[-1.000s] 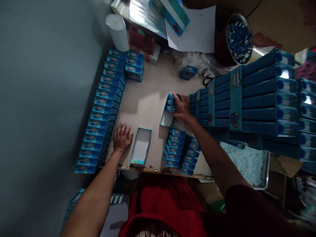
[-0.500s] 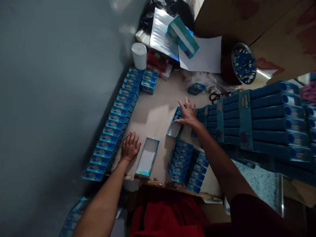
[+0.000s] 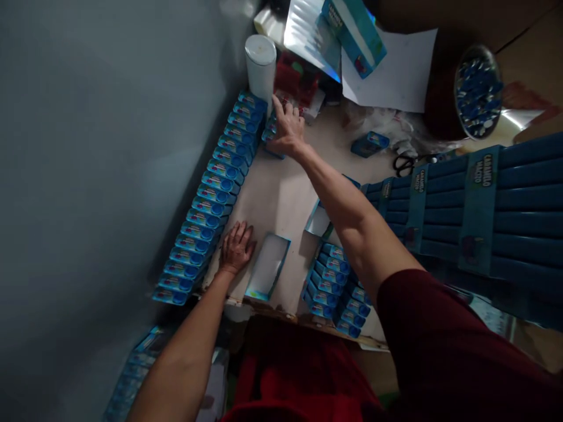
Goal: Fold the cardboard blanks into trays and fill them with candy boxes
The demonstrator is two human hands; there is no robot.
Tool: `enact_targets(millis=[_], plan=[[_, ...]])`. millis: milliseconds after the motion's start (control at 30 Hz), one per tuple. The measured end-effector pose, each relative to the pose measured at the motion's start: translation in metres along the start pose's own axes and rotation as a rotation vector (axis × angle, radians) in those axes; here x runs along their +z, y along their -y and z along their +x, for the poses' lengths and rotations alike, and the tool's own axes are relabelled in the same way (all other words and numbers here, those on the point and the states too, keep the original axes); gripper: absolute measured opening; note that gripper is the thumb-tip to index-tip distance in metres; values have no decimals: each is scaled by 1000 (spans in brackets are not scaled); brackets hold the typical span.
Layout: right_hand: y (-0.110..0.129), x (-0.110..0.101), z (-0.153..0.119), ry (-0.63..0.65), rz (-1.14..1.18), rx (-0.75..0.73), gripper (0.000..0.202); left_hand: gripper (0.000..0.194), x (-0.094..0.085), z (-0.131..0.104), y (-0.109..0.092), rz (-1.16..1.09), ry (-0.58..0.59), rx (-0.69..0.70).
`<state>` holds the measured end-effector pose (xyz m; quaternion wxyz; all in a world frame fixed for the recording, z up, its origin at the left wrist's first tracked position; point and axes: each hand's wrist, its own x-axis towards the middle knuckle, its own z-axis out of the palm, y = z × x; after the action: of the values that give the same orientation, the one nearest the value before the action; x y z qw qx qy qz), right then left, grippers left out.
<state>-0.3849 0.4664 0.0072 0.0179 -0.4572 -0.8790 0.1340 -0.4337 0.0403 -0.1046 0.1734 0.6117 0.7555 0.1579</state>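
Observation:
My left hand (image 3: 236, 247) lies flat on the tabletop, fingers stretched out. It rests between the long row of blue boxes (image 3: 211, 193) along the wall and an open, shallow cardboard tray (image 3: 269, 266). At the far end of the table, my right hand (image 3: 288, 124) is over a short group of blue boxes (image 3: 269, 128), its fingers apart; the hand partly hides them. A second open tray (image 3: 318, 221) is partly covered by my right forearm. Two short rows of blue boxes (image 3: 329, 281) stand by the front edge.
A white lidded canister (image 3: 261, 64) stands behind the row. Large stacked blue packs (image 3: 444, 205) fill the right side. Farther back are a single blue box (image 3: 369, 144), black scissors (image 3: 403, 164), a white sheet (image 3: 396, 70) and a round container of small blue-and-white pieces (image 3: 478, 94).
My right hand has moved from the second tray to the far left, over the short group of boxes. My left hand stays flat on the table. The view has shifted a little.

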Motion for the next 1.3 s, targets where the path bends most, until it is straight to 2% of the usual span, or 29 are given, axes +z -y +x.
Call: enact_targets(millis=[67,100,133,200,267,333,400,500,567,667,867,967,1100,1200,1300], plan=[[3,-13,-70,-69,10,-73,76,55,-2,0,-1,-17,0,-25],[5,-24,-111,-101,41,-94,84,55,-2,0,-2,-27,0,-34],[6,-34,-154,-120,71,-97,100,54,-3,0,-3,-34,0,-39],[7,-53,-238,-105,128,-94,124,55,-4,1,-4,-40,-1,-35],[1,-62,-306,-88,167,-64,130,55,-5,3,-4,-36,-1,-25],[-13,-58,-351,-88,149,10,127,56,-5,4,-5,-28,-2,-15],[-31,-47,-373,-123,96,77,121,58,-5,5,-6,-22,-10,-6],[-51,-26,-381,-211,1,131,106,59,-5,5,-7,-21,-24,-4],[-55,-16,-379,-243,-58,143,94,59,-5,5,-7,-30,-20,-12],[-52,-7,-376,-242,-99,130,82,59,-5,5,-7,-48,-10,-22],[-40,12,-377,-181,-85,164,78,59,-6,6,-6,-52,-16,-9],[-41,12,-369,-137,-114,162,78,59,-6,6,-5,-59,-24,-4],[-47,-2,-358,-22,-162,131,89,60,-5,6,-5,-69,-25,-5],[-52,-9,-356,30,-223,59,95,59,-4,5,-5,-86,-22,-15],[-62,-6,-347,75,-240,-3,99,59,-1,5,-4,-91,-17,-22]])
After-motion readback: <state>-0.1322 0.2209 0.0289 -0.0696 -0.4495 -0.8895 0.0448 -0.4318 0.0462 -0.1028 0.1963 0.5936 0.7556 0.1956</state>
